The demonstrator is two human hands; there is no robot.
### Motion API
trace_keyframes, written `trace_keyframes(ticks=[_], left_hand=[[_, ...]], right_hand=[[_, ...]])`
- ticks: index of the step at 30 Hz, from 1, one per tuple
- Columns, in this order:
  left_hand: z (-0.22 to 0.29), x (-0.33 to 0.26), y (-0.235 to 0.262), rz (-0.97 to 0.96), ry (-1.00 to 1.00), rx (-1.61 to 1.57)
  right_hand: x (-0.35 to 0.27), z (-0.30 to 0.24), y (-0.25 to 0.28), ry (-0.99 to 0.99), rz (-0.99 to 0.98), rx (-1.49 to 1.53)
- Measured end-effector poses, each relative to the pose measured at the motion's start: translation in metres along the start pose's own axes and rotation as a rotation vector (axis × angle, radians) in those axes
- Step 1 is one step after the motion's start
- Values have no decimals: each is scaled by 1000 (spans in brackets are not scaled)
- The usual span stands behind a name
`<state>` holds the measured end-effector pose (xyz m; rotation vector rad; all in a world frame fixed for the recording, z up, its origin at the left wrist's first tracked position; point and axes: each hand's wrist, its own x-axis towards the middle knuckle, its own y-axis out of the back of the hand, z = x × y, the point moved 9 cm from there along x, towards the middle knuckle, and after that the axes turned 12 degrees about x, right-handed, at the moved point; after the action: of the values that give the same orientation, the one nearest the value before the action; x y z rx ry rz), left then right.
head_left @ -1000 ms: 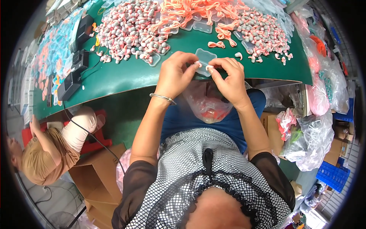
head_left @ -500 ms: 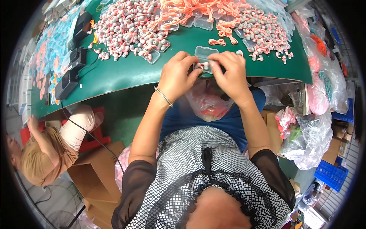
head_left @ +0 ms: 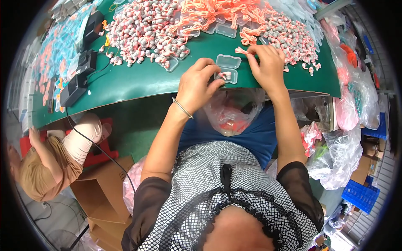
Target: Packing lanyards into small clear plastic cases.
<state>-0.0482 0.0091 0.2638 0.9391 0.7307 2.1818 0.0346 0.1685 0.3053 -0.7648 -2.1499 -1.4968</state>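
Head cam, remote feed. Key relation, as I read it: orange cord bundle (head_left: 240,50) vs open clear case (head_left: 228,61). Case sits L of R hand (head_left: 250,53) and closer to wearer's body; bundle is just beyond it, up & to R. Gap betw. the two is short, no contact that I can see.

Case: on green table (head_left: 138,81) near front edge, lid laid back away from wearer, base on body side. Long axis approx L–R. Bundle's axis also roughly L–R, free end pointing L. Pink-grey plugs (head_left: 226,75) in base, count unclear.

R hand: thumb + index look closed on R end of bundle; can't tell if it's lifted off the table. L hand (head_left: 219,75) is the nearer one to the case — thumb & fingertips bracket base's L end, touching; clamped or just steadying, can't tell from my feed.

Around: big plug pile (head_left: 144,33) up-L, smaller plug pile (head_left: 293,39) up-R, cord heap (head_left: 217,12) betw. them at far side.

Brands/labels: none I can make out on case, plugs or cord. Brown carton (head_left: 100,188) lower L has small dark marks nr flap edge — too small to read. Black boxes (head_left: 75,90) on table, L: no legible print.
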Motion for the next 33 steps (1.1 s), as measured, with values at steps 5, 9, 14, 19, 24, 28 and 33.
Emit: trace_keyframes(ticks=[5,9,14,19,24,28,33], left_hand=[[2,0,1,21,-50,43],[-1,3,-2,-55,78,4],[1,2,0,-3,52,-23],[2,2,1,42,-32,25],[2,-1,-1,31,-44,61],[2,-3,0,50,-53,45],[1,0,0,23,74,0]], right_hand=[[-9,-36,10,-8,-75,301],[-10,-46,-4,73,-89,238],[-14,-49,-17,118,-127,161],[-13,-54,-14,147,-196,8],[-16,-55,-15,159,-227,23],[-5,-43,11,22,-30,86],[-19,-26,-16,-56,-242,230]])
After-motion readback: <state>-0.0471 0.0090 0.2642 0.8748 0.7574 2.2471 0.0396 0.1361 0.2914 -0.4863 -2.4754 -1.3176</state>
